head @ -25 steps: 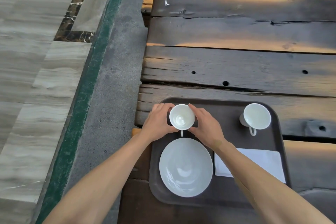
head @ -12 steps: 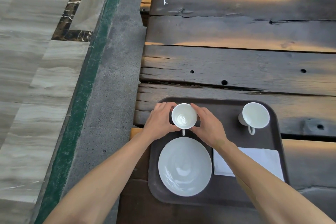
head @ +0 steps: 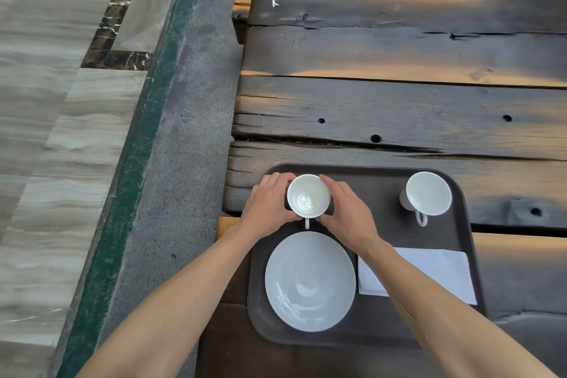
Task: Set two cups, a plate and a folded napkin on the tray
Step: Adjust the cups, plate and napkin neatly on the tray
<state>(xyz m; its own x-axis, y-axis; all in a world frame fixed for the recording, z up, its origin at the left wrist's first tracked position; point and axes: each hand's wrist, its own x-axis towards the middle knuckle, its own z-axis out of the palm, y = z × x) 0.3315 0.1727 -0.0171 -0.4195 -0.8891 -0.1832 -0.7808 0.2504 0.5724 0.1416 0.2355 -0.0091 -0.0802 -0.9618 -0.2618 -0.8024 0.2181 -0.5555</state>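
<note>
A dark brown tray (head: 377, 181) lies on the near part of a wooden table. At its far left stands a white cup (head: 308, 196), handle pointing toward me. My left hand (head: 268, 205) and my right hand (head: 348, 213) wrap its two sides. A second white cup (head: 428, 193) stands upright at the tray's far right corner. A white plate (head: 310, 281) rests on the near left of the tray. To the right of the plate lies a folded white napkin (head: 441, 273), partly covered by my right forearm.
The table (head: 399, 101) is made of dark weathered planks with cracks and holes, and stretches away beyond the tray. Its left edge drops to a grey stone strip (head: 184, 163) and a pale tiled floor (head: 46, 132). Green water with round stones lies beyond the far edge.
Both hands stay around the left cup, which has hardly moved. The view has shifted slightly.
</note>
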